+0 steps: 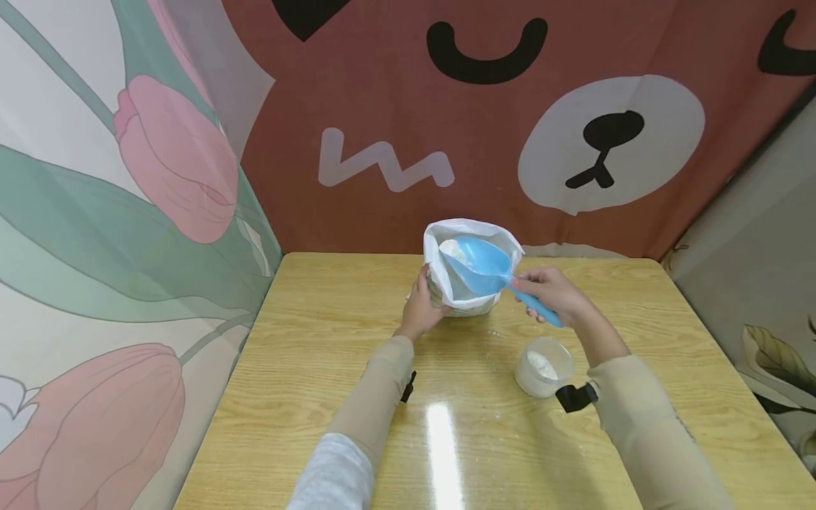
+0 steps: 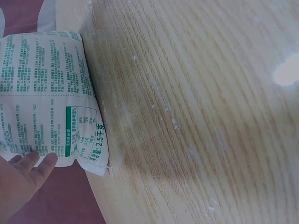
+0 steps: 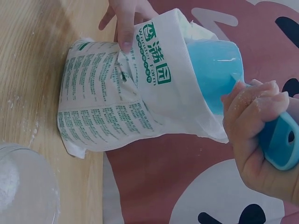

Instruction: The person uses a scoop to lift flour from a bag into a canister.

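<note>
A white paper flour bag (image 1: 472, 225) with green print stands at the table's far edge, its mouth wide and facing me. My left hand (image 1: 421, 309) grips the bag's left side, thumb toward the front; part of that hand is hidden behind the paper. With my right hand (image 1: 553, 292) I hold a light blue scoop (image 1: 487, 268) by its handle. The scoop's bowl is inside the bag's mouth, with white powder (image 1: 454, 249) at its far end. In the right wrist view, white powder dusts the right fingers (image 3: 254, 95).
A clear round tub (image 1: 533, 386) with white powder in it sits below my right hand. Powder specks (image 2: 161, 100) lie on the wooden table (image 1: 306, 340) near the bag. A printed cloth with a bear face (image 1: 382, 106) hangs behind the table.
</note>
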